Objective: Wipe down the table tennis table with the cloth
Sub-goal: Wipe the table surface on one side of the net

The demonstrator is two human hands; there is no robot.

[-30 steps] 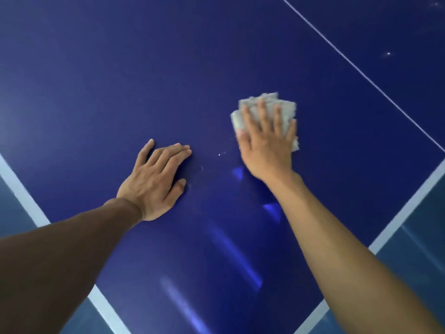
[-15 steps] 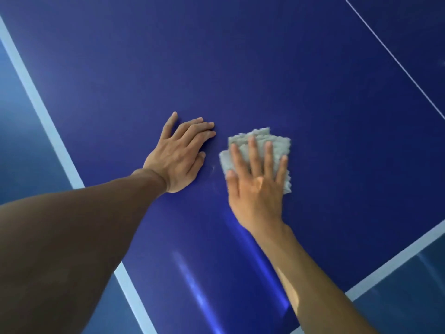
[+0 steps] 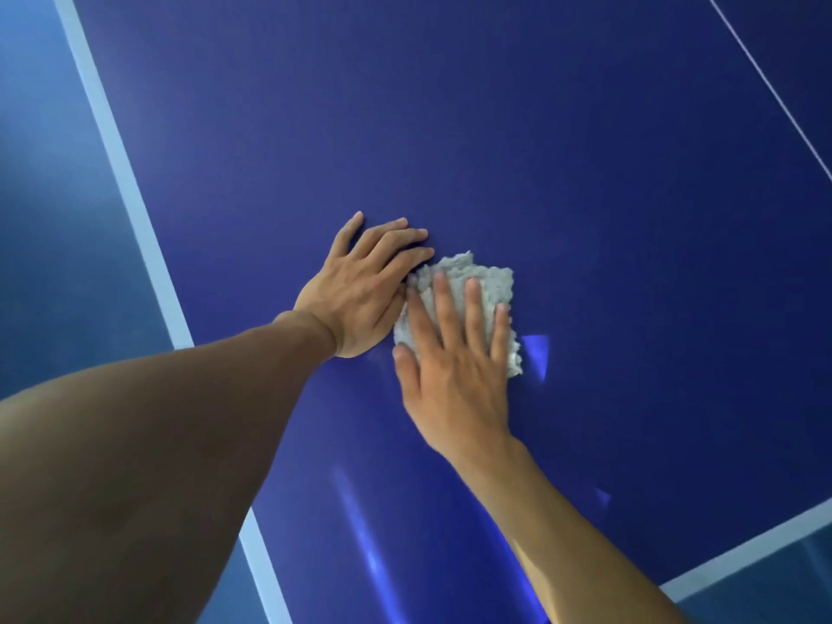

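Note:
The dark blue table tennis table (image 3: 585, 173) fills most of the view. A folded grey-white cloth (image 3: 488, 281) lies flat on it near the middle. My right hand (image 3: 454, 367) presses down on the cloth with straight, spread fingers. My left hand (image 3: 360, 295) rests flat on the bare table just left of the cloth, its fingers straight and its edge touching the cloth's left side.
A white border stripe (image 3: 121, 173) marks the table's left edge, and another white stripe (image 3: 743, 547) marks the near right edge. A thin white centre line (image 3: 774, 92) crosses the top right. Blue floor (image 3: 45, 263) lies beyond the left edge.
My right hand has slid the cloth leftward across the table until it meets my left hand. The camera view has shifted, showing more of the left edge.

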